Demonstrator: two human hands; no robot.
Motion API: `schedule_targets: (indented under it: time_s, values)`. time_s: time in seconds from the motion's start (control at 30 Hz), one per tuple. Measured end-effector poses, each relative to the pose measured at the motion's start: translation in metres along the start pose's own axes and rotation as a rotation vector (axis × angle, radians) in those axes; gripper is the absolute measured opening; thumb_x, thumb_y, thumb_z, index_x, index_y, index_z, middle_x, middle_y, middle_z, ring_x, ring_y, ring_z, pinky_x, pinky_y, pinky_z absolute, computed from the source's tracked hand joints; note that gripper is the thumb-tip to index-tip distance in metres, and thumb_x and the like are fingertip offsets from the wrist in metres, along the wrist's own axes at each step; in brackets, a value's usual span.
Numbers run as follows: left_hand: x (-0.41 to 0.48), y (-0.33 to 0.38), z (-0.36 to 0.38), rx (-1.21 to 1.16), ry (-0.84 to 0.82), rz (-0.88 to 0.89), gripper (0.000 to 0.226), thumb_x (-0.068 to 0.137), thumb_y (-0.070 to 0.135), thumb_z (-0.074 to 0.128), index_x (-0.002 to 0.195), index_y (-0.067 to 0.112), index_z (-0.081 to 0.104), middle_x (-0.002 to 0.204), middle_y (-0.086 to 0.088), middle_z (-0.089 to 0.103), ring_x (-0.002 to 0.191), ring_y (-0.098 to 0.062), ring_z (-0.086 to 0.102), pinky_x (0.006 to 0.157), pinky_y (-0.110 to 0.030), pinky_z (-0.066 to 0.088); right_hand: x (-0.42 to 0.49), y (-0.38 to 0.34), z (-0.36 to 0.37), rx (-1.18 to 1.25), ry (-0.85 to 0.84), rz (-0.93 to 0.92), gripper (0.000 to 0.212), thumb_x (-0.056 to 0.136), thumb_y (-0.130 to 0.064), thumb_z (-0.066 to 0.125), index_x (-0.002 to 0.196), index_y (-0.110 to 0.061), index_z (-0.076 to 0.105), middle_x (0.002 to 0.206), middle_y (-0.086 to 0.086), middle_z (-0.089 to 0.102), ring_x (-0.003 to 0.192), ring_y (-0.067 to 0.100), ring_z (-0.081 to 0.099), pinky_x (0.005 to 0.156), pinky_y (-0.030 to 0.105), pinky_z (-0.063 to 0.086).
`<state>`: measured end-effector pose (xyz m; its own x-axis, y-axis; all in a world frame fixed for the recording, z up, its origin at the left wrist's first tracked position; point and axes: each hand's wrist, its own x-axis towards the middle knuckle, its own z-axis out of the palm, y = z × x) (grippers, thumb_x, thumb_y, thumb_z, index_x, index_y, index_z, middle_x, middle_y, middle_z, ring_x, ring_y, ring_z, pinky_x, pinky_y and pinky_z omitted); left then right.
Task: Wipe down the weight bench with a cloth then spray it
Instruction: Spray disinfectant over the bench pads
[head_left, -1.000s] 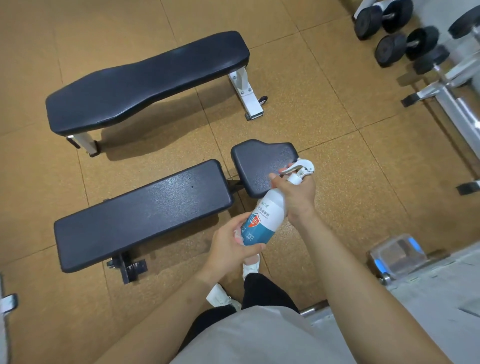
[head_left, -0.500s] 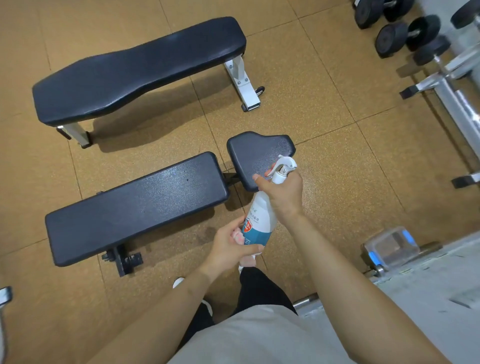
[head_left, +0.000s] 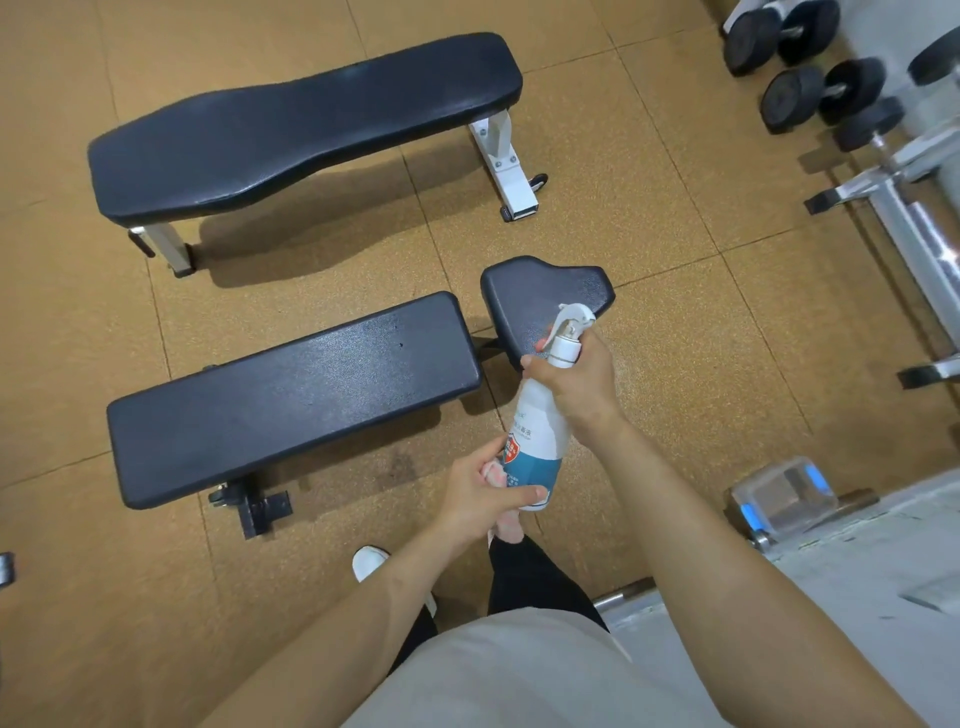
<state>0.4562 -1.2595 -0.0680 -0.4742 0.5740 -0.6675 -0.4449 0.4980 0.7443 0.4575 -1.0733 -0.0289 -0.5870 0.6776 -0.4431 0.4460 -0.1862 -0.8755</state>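
— What has the right grip (head_left: 576, 384) got?

— It is closed around the neck of the spray bottle (head_left: 540, 431), just under the white trigger head (head_left: 571, 325), with a fingertip showing at the trigger.

— And the left grip (head_left: 483, 493)?

— Closed on the bottle's blue base, with a pinkish cloth (head_left: 506, 525) bunched against the palm and hanging out below the fingers.

— How does the bottle sit?

— Nearly upright, leaning a little, held in the air between both hands, its nozzle toward the small dark seat pad (head_left: 540, 301).

— Where is the bench?

— The weight bench's long pad (head_left: 291, 395) lies just left of the bottle, low over the tan floor (head_left: 675, 218), its black foot (head_left: 254, 509) showing at the near end. The seat pad stands at its right end, behind the trigger head.

— Anything farther out?

— A second flat bench (head_left: 306, 124) with white legs lies beyond, roughly parallel. Black dumbbells (head_left: 821, 88) sit at the upper right beside a metal frame (head_left: 914, 208). A clear box (head_left: 784, 493) with blue edges rests by the right forearm. White shoes (head_left: 369, 561) and dark trousers show below.
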Motion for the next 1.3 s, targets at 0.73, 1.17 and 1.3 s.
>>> schedule_targets:
  time_s: [0.73, 1.17, 1.3]
  values:
    - [-0.034, -0.02, -0.057, 0.196, -0.132, 0.06, 0.079, 0.067, 0.03, 0.093, 0.139, 0.031, 0.061, 0.129, 0.015, 0.067, 0.118, -0.006, 0.063, 0.095, -0.034, 0.059, -0.064, 0.018, 0.032, 0.123, 0.206, 0.093, 0.029, 0.079, 0.005, 0.072, 0.104, -0.006, 0.063, 0.089, 0.01, 0.07, 0.076, 0.022, 0.07, 0.069, 0.037, 0.059]
    - [-0.127, -0.082, -0.228, 0.038, 0.107, 0.052, 0.065, 0.066, 0.025, 0.094, 0.127, 0.03, 0.071, 0.111, 0.012, 0.076, 0.102, -0.011, 0.073, 0.085, -0.032, 0.063, -0.118, 0.024, 0.232, 0.22, 0.03, 0.254, 0.042, 0.074, 0.0, 0.077, 0.111, -0.016, 0.066, 0.104, 0.012, 0.072, 0.087, 0.028, 0.074, 0.076, 0.044, 0.063]
    - [-0.145, -0.1, -0.263, -0.009, 0.207, -0.001, 0.065, 0.064, 0.021, 0.095, 0.123, 0.03, 0.071, 0.111, 0.009, 0.076, 0.099, -0.008, 0.073, 0.085, -0.029, 0.062, -0.133, 0.023, 0.283, 0.216, 0.004, 0.296, 0.026, 0.082, 0.0, 0.074, 0.095, -0.018, 0.061, 0.097, 0.013, 0.07, 0.08, 0.026, 0.073, 0.073, 0.043, 0.062]
